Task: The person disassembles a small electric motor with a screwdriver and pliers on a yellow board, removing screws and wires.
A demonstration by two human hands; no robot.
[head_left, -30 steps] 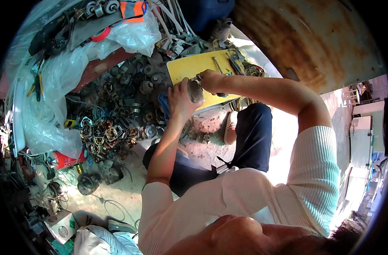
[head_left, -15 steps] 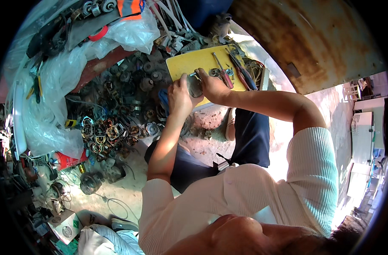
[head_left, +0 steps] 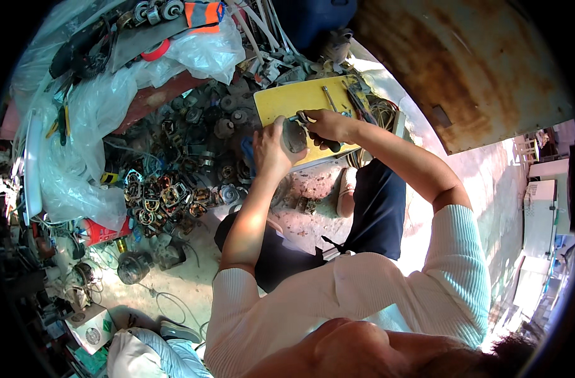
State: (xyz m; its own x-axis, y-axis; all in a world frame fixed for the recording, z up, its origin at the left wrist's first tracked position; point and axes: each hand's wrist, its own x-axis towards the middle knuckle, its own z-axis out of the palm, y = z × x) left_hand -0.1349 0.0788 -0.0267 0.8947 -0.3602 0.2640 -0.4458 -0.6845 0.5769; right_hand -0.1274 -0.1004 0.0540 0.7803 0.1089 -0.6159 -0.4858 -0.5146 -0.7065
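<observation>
My left hand (head_left: 273, 150) is closed around a round grey metal part (head_left: 294, 137), apparently a motor piece, above the near edge of a yellow board (head_left: 287, 99). At the part's upper edge, a short shiny shaft (head_left: 292, 118) sticks out. Beside it, my right hand (head_left: 331, 126) is closed on a dark-handled tool (head_left: 331, 145); the fingers hide most of it, so its kind is unclear. A screwdriver (head_left: 327, 96) lies on the board just beyond my right hand, its handle covered. Pliers (head_left: 361, 104) rest near the board's right edge.
Left of the board spreads a heap of motor parts and copper coils (head_left: 167, 195). Clear plastic sheeting (head_left: 86, 170) drapes over the far left. A rusty metal sheet (head_left: 470, 69) stands at the upper right. Coiled wire (head_left: 383, 112) lies by the board's right side.
My right hand has shifted slightly right and turned, and a dark tool handle now shows under its fingers. The left hand still holds the round part, which is more exposed.
</observation>
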